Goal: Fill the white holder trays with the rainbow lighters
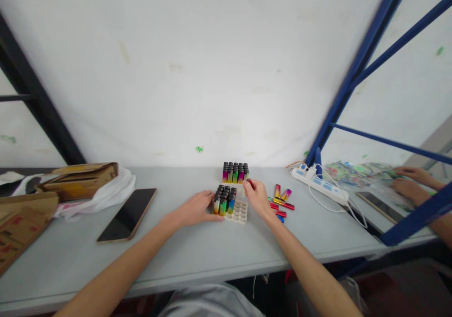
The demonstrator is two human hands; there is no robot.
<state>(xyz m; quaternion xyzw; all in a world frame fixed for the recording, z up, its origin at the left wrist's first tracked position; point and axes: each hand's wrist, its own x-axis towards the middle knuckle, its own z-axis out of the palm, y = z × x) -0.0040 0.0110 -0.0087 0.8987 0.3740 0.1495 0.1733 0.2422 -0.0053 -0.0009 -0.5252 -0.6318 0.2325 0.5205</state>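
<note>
My left hand grips the left side of a white tray with round holes, its thumb along the front edge. Shiny multicoloured lighters with black tops stand upright in the left part of this tray; empty holes show on the right. Above the tray's right side, my right hand is closed in a pinch on a lighter; only a small dark end shows, the rest is hidden by the fingers. Several loose lighters in red, blue, yellow and purple lie just right of that hand.
A second filled lighter tray stands behind, near the wall. A phone and cardboard boxes lie on the left. A power strip with white cables is on the right, beside a blue frame. Another person's hands are beyond it.
</note>
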